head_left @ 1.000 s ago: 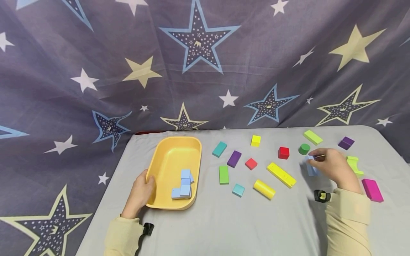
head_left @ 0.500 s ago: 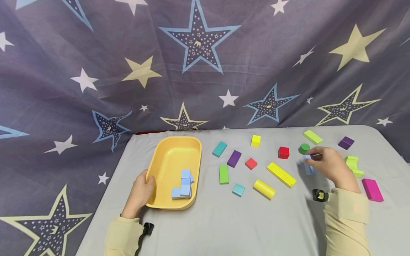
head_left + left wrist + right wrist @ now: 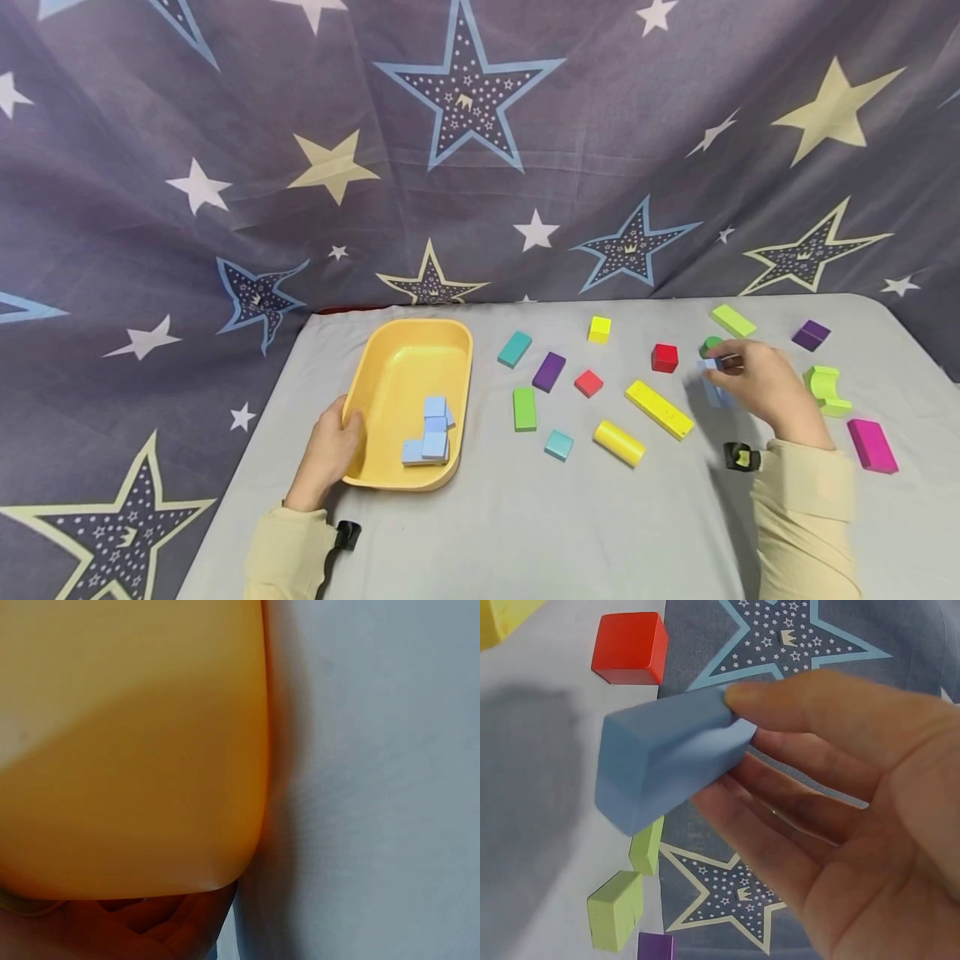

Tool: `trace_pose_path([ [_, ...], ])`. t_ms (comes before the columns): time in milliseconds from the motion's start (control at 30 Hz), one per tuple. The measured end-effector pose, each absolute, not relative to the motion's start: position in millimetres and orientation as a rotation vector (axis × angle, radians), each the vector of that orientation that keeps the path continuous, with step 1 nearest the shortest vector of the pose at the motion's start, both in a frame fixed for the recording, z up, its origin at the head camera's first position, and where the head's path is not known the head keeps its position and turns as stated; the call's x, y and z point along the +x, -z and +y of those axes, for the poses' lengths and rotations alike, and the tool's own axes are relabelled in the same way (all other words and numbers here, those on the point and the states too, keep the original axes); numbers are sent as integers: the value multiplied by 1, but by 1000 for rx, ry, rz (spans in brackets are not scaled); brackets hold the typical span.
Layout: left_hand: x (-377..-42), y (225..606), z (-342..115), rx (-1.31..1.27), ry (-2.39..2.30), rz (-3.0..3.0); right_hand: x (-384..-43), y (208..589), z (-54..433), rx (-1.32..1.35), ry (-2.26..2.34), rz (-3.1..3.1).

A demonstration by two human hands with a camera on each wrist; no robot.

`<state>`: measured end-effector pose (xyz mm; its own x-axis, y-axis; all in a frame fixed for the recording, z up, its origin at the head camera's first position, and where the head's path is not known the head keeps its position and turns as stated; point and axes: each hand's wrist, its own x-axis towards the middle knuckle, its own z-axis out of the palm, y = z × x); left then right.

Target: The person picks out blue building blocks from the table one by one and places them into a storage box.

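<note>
At the left of the head view my left hand [image 3: 326, 450] grips the side of a yellow plastic tray [image 3: 401, 358], thumb over the rim. The left wrist view shows the tray wall [image 3: 150, 787] large, with fingers dark below it. Inside the tray lie several light blue blocks [image 3: 434, 442]. On the right, my right hand [image 3: 772, 387] pinches a light blue block [image 3: 660, 765] between thumb and fingertips. In the right wrist view this long block looks raised off the cloth. A green cylinder [image 3: 708, 346] is partly hidden behind the right hand.
Loose blocks lie across the grey cloth [image 3: 525, 533]: a red cube [image 3: 664, 358], a long yellow bar [image 3: 659, 409], a yellow cylinder [image 3: 618, 443], a magenta block [image 3: 872, 446] and several more. A star-patterned curtain [image 3: 480, 208] hangs along the back edge.
My right hand has shifted a little to the left, carrying the light blue block with it and covering part of the green cylinder. The left hand and tray have stayed put.
</note>
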<state>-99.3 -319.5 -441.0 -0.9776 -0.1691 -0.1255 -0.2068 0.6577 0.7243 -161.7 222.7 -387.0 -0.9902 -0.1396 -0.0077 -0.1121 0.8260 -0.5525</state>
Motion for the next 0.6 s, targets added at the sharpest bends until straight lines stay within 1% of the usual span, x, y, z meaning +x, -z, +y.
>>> trace_pose_path([
  [600,-99,440,-319,-314,-1232,2816,-161,382,206,-245,939,2936],
])
